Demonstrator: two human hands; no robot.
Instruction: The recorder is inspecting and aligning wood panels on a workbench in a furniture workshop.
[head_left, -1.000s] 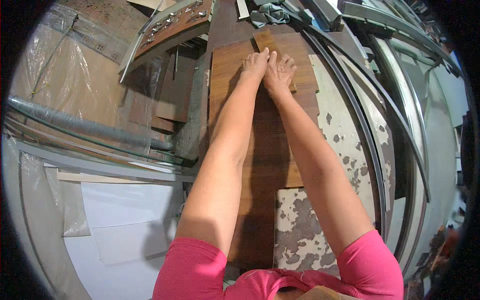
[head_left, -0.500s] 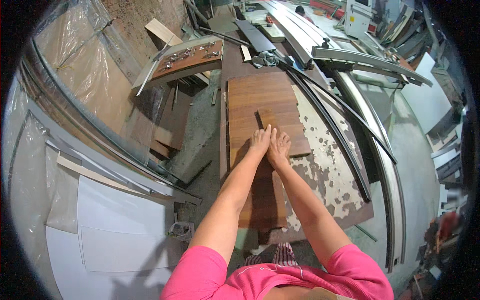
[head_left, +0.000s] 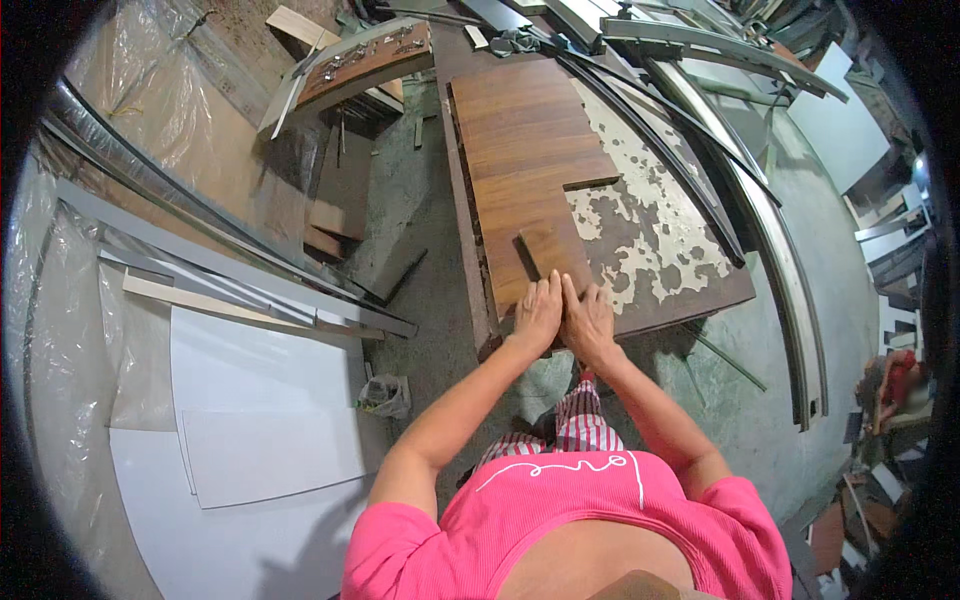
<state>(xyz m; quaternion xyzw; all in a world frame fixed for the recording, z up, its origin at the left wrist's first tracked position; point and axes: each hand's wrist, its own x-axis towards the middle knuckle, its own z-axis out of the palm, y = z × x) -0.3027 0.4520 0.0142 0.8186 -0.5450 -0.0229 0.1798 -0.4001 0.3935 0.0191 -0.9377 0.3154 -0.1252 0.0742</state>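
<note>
A long brown wood-grain board [head_left: 510,140] lies flat on the workbench, with a step cut into its right edge. On its near end rests a small brown wooden block [head_left: 548,256] with a dark left side. My left hand [head_left: 537,312] and my right hand [head_left: 588,322] are side by side over the near part of this block, thumbs close together and fingers curled down over it. Both hands cover the block's near end, so its full length is hidden.
The workbench [head_left: 680,305] has a patchy cream-and-brown surface right of the board. Dark metal strips [head_left: 690,190] run along its right side, beside a long metal rail [head_left: 790,330]. A side table [head_left: 365,70] holds small metal parts. White panels [head_left: 270,450] lie at left.
Both hands have slid the wooden block along the board toward my body, to its near end. My arms are more bent, and the view has tilted downward.
</note>
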